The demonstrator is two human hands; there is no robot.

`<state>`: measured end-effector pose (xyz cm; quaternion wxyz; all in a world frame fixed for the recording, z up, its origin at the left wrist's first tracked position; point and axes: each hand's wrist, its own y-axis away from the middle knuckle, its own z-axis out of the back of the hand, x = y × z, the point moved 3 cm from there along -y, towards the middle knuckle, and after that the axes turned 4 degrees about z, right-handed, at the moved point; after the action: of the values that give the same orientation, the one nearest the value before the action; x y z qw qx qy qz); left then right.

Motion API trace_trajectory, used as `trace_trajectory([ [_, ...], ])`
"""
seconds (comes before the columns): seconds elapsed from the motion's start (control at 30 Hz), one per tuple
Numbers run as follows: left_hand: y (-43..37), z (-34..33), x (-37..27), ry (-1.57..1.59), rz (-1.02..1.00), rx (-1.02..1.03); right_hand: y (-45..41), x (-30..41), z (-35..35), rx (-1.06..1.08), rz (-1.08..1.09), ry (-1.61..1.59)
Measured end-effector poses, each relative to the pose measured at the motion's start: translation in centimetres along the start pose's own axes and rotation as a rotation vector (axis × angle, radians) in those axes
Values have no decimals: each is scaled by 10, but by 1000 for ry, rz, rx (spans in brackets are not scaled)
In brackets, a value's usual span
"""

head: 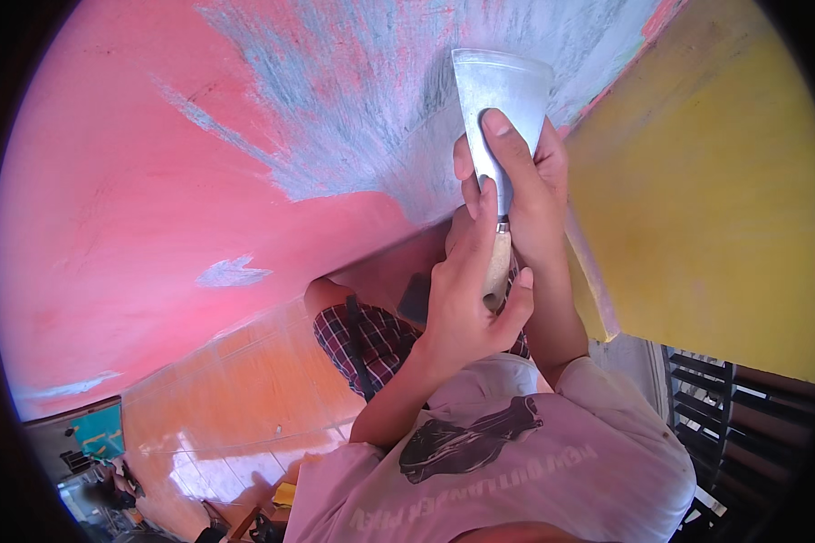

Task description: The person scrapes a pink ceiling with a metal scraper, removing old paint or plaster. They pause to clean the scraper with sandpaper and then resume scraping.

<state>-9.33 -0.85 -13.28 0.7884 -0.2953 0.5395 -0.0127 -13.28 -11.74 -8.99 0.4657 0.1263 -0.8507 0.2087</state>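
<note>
A broad putty knife (506,88), with a flared metal blade and a pale wooden handle, is held upright in front of the wall. My right hand (533,176) grips its blade, the thumb flat on the near face and the fingers behind. My left hand (458,292) is loosely around the handle (497,268). One of its fingertips reaches the blade's narrow base, while its thumb stands off beside the handle's holed end. Beyond the blade, the pink wall (142,203) bears a large scraped grey-blue patch (353,115).
A yellow wall (706,224) meets the pink one at a corner on the right. Orange floor tiles (238,387) stretch away at lower left, where a blurred person (105,495) is seen. Dark slats (720,407) stand at lower right. My bent knee (329,298) is close to the wall.
</note>
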Motion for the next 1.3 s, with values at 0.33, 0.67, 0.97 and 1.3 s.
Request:
trace_trajectory([
  [0.33, -24, 3, 18, -18, 81, -86, -27, -12, -17, -41, 59, -73],
  [0.67, -23, -6, 0, 130, 188, -128, -28, 2, -19, -44, -113, -100],
  [0.97, -7, -10, 24, 241, 218, -35, -22, -14, 2, 151, -118, -104],
  [1.3, 120, 42, 198, 423, 767, -92, 76, -111, 97, 150, -532, 272],
])
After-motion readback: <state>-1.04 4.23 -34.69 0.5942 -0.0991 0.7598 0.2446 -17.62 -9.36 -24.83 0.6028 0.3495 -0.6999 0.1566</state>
